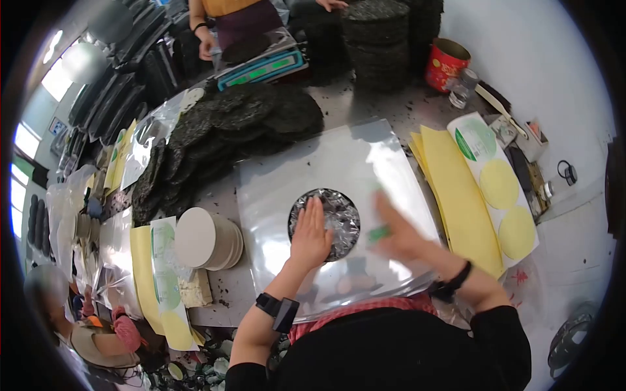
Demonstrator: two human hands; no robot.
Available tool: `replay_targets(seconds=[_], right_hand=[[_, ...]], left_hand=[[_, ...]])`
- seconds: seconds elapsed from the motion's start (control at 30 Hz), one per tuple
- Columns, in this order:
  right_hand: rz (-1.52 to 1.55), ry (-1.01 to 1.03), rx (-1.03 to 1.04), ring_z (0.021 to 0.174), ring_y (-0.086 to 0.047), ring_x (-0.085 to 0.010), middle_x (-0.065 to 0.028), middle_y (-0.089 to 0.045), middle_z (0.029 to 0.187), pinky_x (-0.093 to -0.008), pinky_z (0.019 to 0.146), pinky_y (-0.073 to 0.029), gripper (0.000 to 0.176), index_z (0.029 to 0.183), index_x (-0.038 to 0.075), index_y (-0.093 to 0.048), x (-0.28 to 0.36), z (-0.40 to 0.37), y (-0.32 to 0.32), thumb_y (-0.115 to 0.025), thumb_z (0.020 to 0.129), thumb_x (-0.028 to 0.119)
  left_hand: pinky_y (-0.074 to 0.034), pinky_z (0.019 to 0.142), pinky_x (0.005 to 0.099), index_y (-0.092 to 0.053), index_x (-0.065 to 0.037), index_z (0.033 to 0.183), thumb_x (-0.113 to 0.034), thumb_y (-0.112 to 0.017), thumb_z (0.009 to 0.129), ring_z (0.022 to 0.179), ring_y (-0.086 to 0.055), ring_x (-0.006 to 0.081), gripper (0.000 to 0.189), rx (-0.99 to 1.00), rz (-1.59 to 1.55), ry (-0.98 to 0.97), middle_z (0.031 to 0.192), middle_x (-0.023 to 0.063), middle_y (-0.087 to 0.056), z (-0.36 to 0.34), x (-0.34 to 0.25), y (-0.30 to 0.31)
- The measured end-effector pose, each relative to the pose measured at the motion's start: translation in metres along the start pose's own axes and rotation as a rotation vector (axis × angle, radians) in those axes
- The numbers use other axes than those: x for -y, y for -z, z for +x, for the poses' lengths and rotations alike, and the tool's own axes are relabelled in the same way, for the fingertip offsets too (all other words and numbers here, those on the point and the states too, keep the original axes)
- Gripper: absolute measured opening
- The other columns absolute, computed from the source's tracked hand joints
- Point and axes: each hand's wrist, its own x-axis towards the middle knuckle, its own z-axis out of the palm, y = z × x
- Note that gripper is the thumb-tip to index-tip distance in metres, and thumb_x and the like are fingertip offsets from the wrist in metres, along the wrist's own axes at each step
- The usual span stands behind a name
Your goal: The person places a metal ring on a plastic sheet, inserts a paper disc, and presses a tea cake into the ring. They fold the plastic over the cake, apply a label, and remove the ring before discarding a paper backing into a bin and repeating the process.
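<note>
My left hand (313, 236) lies flat, fingers stretched out and together, on the left part of a dark round disc (344, 225) with a shiny clear film over it. The disc sits on a stack of clear plastic sheets (267, 189). To the right of the disc, my right hand (399, 233) is blurred by motion above the sheets. A small green thing (378, 234) shows at its inner side; whether the fingers grip it is too smeared to tell.
Dark round discs (241, 117) are heaped behind the sheets. White round discs (199, 238) are stacked at left. Yellow sheets (456, 195) and round labels (499, 182) lie at right. Behind are a scale (261, 70), a red tin (447, 64) and another person (238, 10). Someone else (98, 339) is at lower left.
</note>
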Motion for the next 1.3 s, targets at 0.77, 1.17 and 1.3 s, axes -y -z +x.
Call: replay_targets(seconds=[0.77, 1.17, 1.3], right_hand=[[-0.797, -0.045, 0.151, 0.143, -0.007, -0.0436, -0.0167, -0.016, 0.156, -0.0765, 0.101, -0.008, 0.071, 0.148, 0.021, -0.03, 0.051, 0.089, -0.126, -0.048, 0.087, 0.052], [-0.194, 0.437, -0.341, 0.087, -0.065, -0.0224, -0.0087, -0.069, 0.092, -0.0358, 0.082, -0.049, 0.021, 0.101, 0.008, -0.066, 0.111, 0.078, -0.048, -0.066, 0.083, 0.019], [0.587, -0.414, -0.212, 0.089, -0.066, -0.0186, -0.0085, -0.067, 0.098, -0.032, 0.077, -0.053, 0.042, 0.123, 0.009, -0.057, 0.005, 0.106, 0.005, -0.069, 0.083, 0.012]], left_hand=[[-0.043, 0.097, 0.0395, -0.041, -0.004, 0.139, -0.014, -0.049, 0.091, 0.12, -0.053, 0.028, 0.049, 0.143, -0.451, 0.216, 0.14, 0.0176, -0.046, 0.013, 0.014, 0.063], [-0.051, 0.064, 0.0311, -0.07, -0.004, 0.096, -0.012, -0.066, 0.081, 0.069, -0.067, 0.0241, 0.017, -0.038, -0.086, 0.151, 0.081, 0.0139, -0.068, 0.036, -0.006, 0.192], [-0.048, 0.06, 0.0255, -0.069, 0.001, 0.089, -0.011, -0.066, 0.079, 0.064, -0.062, 0.0115, 0.016, -0.13, -0.333, 0.557, 0.071, 0.007, -0.068, -0.034, 0.087, 0.273]])
